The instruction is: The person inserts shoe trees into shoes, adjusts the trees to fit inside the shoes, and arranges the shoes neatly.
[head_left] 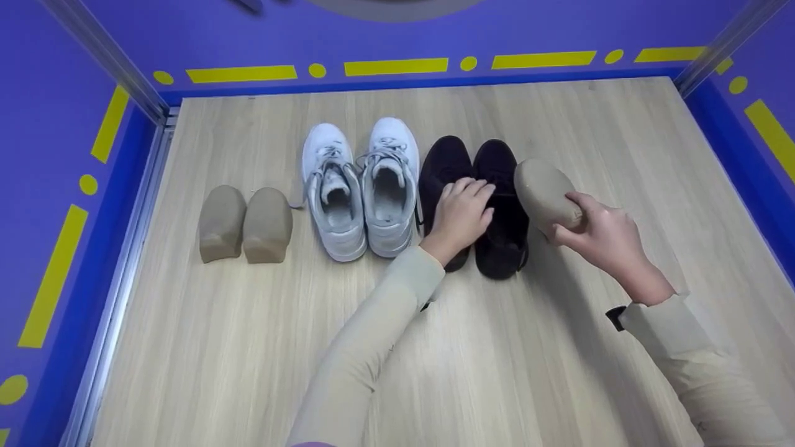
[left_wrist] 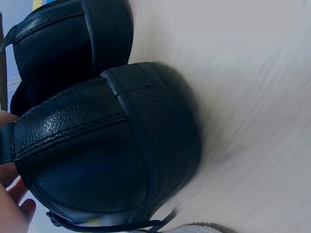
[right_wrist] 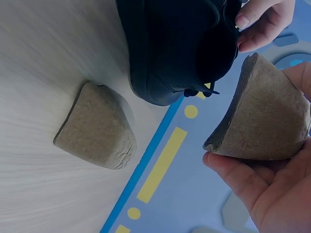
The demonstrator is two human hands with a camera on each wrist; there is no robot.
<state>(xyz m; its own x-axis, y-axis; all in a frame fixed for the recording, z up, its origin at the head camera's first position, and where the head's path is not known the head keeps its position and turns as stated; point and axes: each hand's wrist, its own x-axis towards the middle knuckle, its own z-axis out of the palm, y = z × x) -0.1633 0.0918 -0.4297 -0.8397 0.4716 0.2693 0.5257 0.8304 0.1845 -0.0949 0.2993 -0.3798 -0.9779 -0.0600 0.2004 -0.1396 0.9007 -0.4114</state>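
My right hand (head_left: 605,239) grips a beige molded shoe insert (head_left: 546,189) by its blunt end, thumb on one side and fingers on the other. The insert is tilted beside the right black shoe (head_left: 500,254). My left hand (head_left: 461,214) reaches over the left black shoe (head_left: 444,164), pinching the right one at the edge of its opening. In the right wrist view, a second insert (right_wrist: 99,126) lies on the table near the black shoe; the held one hides it in the head view. The left wrist view shows both black heels close up.
A pair of white lace-up sneakers (head_left: 390,180) stands left of the black shoes. Farther left, two more beige inserts (head_left: 267,226) lie side by side. The wooden tabletop (head_left: 248,347) is bordered by blue panels (head_left: 242,37) with yellow marks.
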